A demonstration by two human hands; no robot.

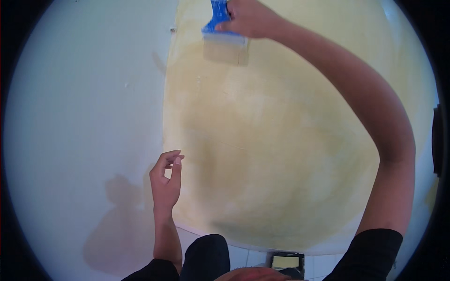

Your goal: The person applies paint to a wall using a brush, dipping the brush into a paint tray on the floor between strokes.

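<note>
High on a wall coated in yellow paint (267,119), my right hand (251,19) grips the blue handle of a wide paintbrush (225,49). Its pale bristles point down and lie against the painted surface; the top of the handle runs out of the picture. Lower and to the left, my left hand (167,182) is raised with fingers loosely curled and nothing in it. It is near the corner line where the yellow wall meets a pale bluish-white wall (77,105). Whether its fingertips touch the wall I cannot tell.
On the white tiled floor (237,254) at the bottom stands a black-rimmed tray (302,263) with pale yellow paint in it. My knee (207,256) is beside it. A dark object (437,140) shows at the right rim. A small fixture (172,30) sits at the corner line.
</note>
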